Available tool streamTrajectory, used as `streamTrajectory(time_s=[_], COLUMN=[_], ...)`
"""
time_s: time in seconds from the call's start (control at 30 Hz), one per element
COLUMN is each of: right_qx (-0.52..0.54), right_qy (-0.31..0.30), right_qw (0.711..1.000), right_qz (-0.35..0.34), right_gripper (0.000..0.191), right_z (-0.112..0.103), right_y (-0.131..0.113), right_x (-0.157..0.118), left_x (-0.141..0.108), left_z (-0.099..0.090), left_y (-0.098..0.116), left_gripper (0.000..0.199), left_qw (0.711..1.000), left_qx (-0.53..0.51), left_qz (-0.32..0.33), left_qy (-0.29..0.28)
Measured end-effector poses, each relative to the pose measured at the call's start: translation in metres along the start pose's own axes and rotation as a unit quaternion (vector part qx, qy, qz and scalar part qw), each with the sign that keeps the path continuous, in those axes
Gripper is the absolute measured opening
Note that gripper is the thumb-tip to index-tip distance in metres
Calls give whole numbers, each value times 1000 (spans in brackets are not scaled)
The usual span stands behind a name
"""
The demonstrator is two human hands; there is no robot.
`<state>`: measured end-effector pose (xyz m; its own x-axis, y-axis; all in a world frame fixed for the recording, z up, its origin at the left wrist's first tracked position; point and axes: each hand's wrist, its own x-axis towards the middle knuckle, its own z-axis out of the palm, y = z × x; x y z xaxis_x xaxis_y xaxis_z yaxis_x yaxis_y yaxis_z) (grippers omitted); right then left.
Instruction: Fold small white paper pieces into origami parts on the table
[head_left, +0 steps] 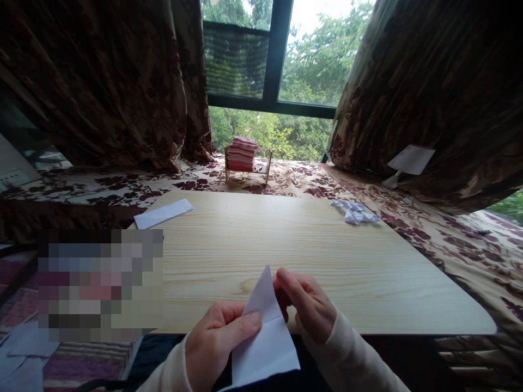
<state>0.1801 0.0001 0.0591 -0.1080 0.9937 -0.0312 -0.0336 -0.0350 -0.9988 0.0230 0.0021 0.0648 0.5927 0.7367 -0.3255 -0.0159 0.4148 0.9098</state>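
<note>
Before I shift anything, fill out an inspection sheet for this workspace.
Surface: light wood-grain table.
Job's things: creased sheet, pointed at the top, in hand; flat paper strip at the table's far left; folded paper pieces bunched at its far right.
Clutter: pale sheets at lower left; a pixelated patch hides the area beside them.
Hands: left hand grips the creased sheet, thumb on top; right hand is at its right edge, grip unclear.
Cables: dark curved strip at lower left, too unclear to call a cable.
Surroundings: window, patterned curtains, small rack bearing striped cloths, white lamp.
</note>
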Motion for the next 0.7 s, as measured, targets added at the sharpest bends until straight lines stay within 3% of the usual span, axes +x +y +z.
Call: streamTrajectory(time_s=[0.13, 0.33, 0.47, 0.7], right_qx=[-74, -60, -49, -114], right_qy=[-31, -10, -15, -6], right_qw=[997, 998, 998, 992], right_qz=[-3, -22, -23, -49], right_gripper=[39, 39, 40, 41], right_z=[-5, -6, -5, -1], right_y=[2, 11, 14, 19], right_x=[-11, -11, -9, -7], left_x=[1, -8, -11, -13], left_z=[1, 6, 7, 3], left_y=[-3, -2, -1, 3], left_gripper=[39, 30, 31, 29], left_qw=[999, 979, 973, 973], left_qx=[39, 176, 198, 218], left_qz=[-9, 91, 86, 56], left_qy=[-6, 57, 77, 42])
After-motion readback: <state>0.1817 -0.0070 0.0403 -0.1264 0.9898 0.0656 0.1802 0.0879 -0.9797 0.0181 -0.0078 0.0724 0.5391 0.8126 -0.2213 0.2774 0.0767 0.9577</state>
